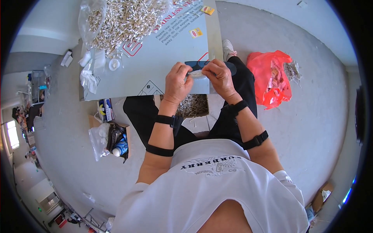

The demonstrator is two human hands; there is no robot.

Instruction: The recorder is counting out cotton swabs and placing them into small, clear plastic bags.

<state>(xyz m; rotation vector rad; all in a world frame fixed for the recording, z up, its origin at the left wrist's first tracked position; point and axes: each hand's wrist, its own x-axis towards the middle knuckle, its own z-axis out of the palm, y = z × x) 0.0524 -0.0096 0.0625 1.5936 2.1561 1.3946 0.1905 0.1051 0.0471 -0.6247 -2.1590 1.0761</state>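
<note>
Over the table's near edge, my left hand (178,82) and my right hand (220,79) are close together, both with pinched fingers. Between them is a small whitish, rounded piece (197,73), held at its left end by my left fingertips and at its right by my right. What it is exactly is too small to tell. Behind my hands lies a dark, flat object (196,64), partly covered by them. At the far left of the table, a large heap of cotton swabs (123,23) spills from a clear plastic bag (86,27).
White wads (89,80) and a small round white container (114,64) lie on the table's left. Two small yellow packets (196,32) (207,10) sit farther back. Below the table edge stands a box of swabs (194,105). A red plastic bag (261,81) is right; an open carton (123,136), left.
</note>
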